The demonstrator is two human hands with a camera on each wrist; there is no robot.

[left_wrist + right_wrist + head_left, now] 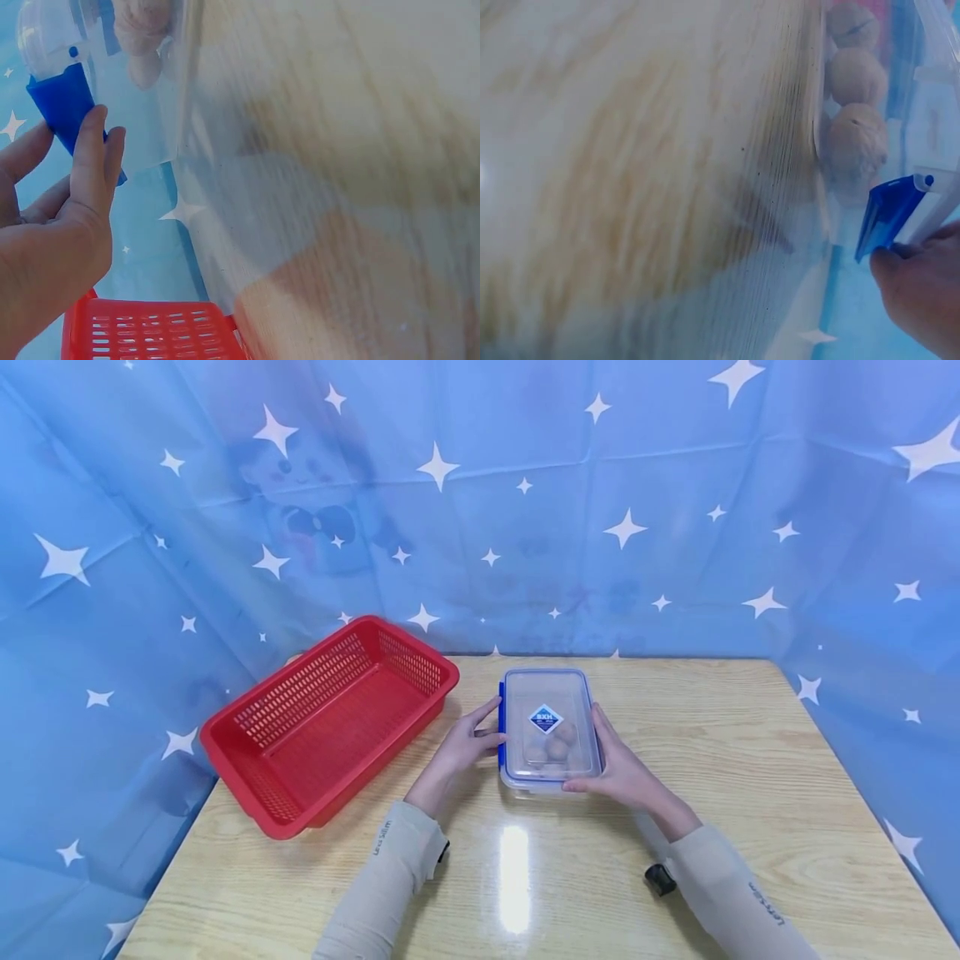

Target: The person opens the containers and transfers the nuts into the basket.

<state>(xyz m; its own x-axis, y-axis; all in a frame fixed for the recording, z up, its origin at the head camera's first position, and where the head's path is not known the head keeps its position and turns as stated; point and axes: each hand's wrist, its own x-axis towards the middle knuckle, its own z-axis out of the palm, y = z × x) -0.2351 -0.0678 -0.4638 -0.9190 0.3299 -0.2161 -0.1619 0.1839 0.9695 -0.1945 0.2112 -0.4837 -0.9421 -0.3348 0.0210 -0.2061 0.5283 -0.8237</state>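
Fingers (91, 146) of the left hand (461, 748), spread slightly apart, touch one blue latch (64, 101); those of the right hand (627, 777) clamp one corner of a clear box (534, 786), touching a second latch (889, 211). Brownish lumps (856, 78) inside blur through the plastic: at least three. One lid (536, 687), blue-rimmed, bears one diamond sticker (546, 719). The box stands on the worktop (712, 735), right of one red basket (337, 731), cut off in the left wrist view.

Container: clear plastic rectangular box (521, 788), flat on the pale wood-grain worktop (720, 735), long sides running away from the person.
Lid: clear plastic panel with blue rim (547, 687), on top.
Sticker: blue, white-bordered diamond (546, 719).
Contents: round, tan, wrinkled pieces (857, 77), probably walnuts, toward the near end.
Blue latch (61, 103): pinched by the left hand (459, 747).
Corner: gripped by the right hand (624, 770).
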